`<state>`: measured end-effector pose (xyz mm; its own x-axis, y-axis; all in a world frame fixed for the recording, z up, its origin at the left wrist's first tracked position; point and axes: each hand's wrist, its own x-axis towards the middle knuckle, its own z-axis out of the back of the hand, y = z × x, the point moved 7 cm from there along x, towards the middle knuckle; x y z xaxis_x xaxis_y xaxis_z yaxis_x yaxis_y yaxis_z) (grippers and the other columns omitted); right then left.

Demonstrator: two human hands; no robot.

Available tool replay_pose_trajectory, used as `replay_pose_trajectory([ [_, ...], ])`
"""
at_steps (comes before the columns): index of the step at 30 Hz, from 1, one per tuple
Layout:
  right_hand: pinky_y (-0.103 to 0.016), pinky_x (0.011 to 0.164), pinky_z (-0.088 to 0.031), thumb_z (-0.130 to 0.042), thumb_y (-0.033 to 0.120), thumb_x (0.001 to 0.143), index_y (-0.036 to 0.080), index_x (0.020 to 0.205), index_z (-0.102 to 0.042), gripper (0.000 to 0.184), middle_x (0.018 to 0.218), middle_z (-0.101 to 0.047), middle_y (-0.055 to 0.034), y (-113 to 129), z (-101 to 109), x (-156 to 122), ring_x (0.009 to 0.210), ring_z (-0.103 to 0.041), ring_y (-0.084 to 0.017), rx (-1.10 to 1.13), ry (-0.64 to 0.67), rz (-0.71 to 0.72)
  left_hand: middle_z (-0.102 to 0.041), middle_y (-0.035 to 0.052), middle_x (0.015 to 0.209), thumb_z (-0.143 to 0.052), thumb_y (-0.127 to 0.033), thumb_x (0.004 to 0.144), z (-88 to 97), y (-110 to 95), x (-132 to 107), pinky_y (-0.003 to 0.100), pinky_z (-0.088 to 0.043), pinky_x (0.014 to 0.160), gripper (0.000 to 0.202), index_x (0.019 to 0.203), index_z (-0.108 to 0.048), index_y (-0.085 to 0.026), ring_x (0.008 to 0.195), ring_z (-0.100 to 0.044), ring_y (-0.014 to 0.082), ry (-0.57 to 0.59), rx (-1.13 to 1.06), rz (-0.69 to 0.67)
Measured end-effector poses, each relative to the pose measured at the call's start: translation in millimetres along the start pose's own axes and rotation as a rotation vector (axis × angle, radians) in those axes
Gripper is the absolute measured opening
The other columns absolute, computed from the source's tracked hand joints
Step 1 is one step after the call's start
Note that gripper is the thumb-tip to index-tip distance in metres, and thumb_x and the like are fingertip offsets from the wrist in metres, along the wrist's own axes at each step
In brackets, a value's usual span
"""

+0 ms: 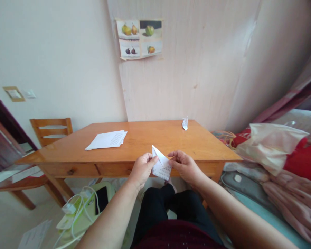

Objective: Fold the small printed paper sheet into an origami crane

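Note:
Both my hands hold a partly folded piece of white paper (161,165) in the air just in front of the wooden table's near edge (114,159). My left hand (142,168) pinches its left side with closed fingers. My right hand (184,165) pinches its right side, fingers curled. The paper has a pointed tip sticking up and faint print on its lower flap. My legs in dark trousers are below.
A stack of white sheets (107,139) lies on the table's left part. A small folded paper figure (185,123) stands near the far edge. A wooden chair (52,130) is at left. A green seat with a phone and white cables (89,207) is at lower left, bedding (280,162) at right.

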<state>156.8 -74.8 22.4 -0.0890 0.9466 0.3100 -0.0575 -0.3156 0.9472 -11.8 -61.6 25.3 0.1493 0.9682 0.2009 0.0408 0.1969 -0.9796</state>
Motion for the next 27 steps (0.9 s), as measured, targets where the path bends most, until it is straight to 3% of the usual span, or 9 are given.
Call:
replay_pose_trajectory([
  [5,-0.026,0.057,-0.039,-0.055,0.034,0.082,0.020,0.097,-0.054,0.021,0.066,-0.051,0.0048,-15.3,26.0,23.0,0.059,-0.050,-0.013,-0.322,-0.098,0.022,-0.063,-0.0028,0.065,-0.074,-0.034,0.077,-5.4,13.0,41.5,0.022,-0.041,0.058,0.036,0.103,-0.055,-0.018,0.058,-0.058,0.0139,-0.061,0.118,-0.079],
  [9,-0.026,0.060,-0.038,-0.056,0.026,0.082,0.021,0.089,-0.057,0.009,0.070,-0.059,0.0019,-23.7,41.1,37.1,0.064,-0.056,-0.015,-0.500,-0.129,0.001,-0.067,-0.0009,0.073,-0.070,-0.022,0.076,-12.5,25.8,71.4,0.022,-0.042,0.060,0.027,0.098,-0.053,-0.019,0.063,-0.062,0.0142,-0.049,0.259,-0.142],
  [14,-0.026,0.061,-0.034,-0.057,0.023,0.083,0.022,0.086,-0.063,0.007,0.074,-0.067,0.0002,-28.0,46.6,47.1,0.068,-0.059,-0.016,-0.731,-0.130,-0.022,-0.065,-0.0011,0.076,-0.064,-0.012,0.077,-22.6,31.1,93.4,0.025,-0.043,0.069,0.010,0.079,-0.059,-0.020,0.073,-0.060,0.0154,0.012,0.523,-0.245],
  [23,-0.028,0.072,-0.039,-0.058,0.026,0.088,0.024,0.086,-0.072,0.014,0.092,-0.067,-0.0035,-26.6,51.7,49.4,0.086,-0.061,-0.019,-0.944,-0.035,0.030,-0.062,0.0035,0.085,-0.059,-0.014,0.085,-40.9,18.9,82.4,0.030,-0.042,0.080,0.015,0.072,-0.062,-0.019,0.087,-0.058,0.0193,0.218,0.817,-0.436],
  [27,-0.029,0.082,-0.043,-0.056,0.019,0.090,0.022,0.095,-0.073,0.018,0.098,-0.067,-0.0062,-18.7,51.9,39.5,0.095,-0.059,-0.020,-0.979,0.045,0.217,-0.063,0.0042,0.089,-0.055,-0.015,0.090,-41.6,11.0,69.0,0.031,-0.042,0.083,0.014,0.084,-0.067,-0.021,0.091,-0.058,0.0199,0.285,0.911,-0.505],
])
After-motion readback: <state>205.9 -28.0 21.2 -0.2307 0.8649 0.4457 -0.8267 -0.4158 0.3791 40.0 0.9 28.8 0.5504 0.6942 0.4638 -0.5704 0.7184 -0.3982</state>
